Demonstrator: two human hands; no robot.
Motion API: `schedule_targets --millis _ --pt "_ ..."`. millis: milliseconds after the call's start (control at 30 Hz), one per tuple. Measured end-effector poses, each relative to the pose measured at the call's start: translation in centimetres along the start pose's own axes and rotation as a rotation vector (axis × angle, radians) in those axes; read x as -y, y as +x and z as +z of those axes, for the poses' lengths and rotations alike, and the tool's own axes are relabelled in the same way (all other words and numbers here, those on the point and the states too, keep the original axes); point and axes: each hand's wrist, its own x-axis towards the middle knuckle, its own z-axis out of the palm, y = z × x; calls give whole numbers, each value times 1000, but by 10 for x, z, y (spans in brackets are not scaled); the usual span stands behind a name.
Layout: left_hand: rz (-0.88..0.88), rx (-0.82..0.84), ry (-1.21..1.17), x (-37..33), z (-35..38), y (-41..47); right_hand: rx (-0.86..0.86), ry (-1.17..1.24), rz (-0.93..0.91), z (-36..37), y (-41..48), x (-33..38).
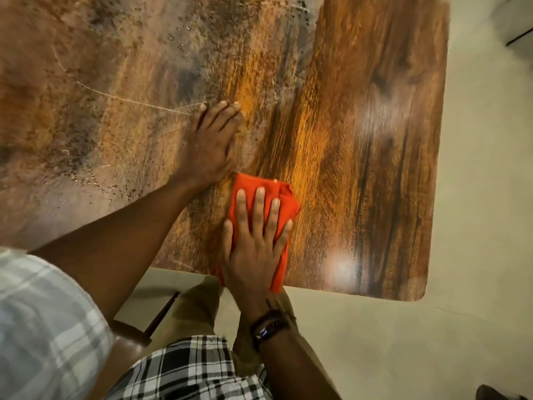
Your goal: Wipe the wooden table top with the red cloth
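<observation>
The wooden table top (360, 134) fills most of the view; its left half looks dusty and speckled, its right half darker and glossy. A folded red cloth (250, 186) lies near the table's front edge. My right hand (253, 246) lies flat on the cloth with fingers spread, pressing it onto the wood. My left hand (212, 140) rests flat on the bare table just beyond and left of the cloth, fingers together, holding nothing.
The table's rounded front right corner (418, 295) meets a pale tiled floor (476, 197). A brown chair (129, 342) stands at the lower left by my leg. A dark object (519, 36) sits on the floor at the top right.
</observation>
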Motion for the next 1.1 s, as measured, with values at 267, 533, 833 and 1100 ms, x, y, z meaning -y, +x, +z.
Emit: schedule_targets --millis 267,533,833,1100 --pt "3 -99 -58 -3 -4 0 8 -28 -37 -16 74 6" --pt "-44 -143 -153 2 -1 5 28 44 33 -46 254 35" --pt "-86 -226 -247 5 0 7 11 18 -30 -28 174 32" --pt "-264 -268 -32 7 -7 22 11 -1 -70 -10 72 9"
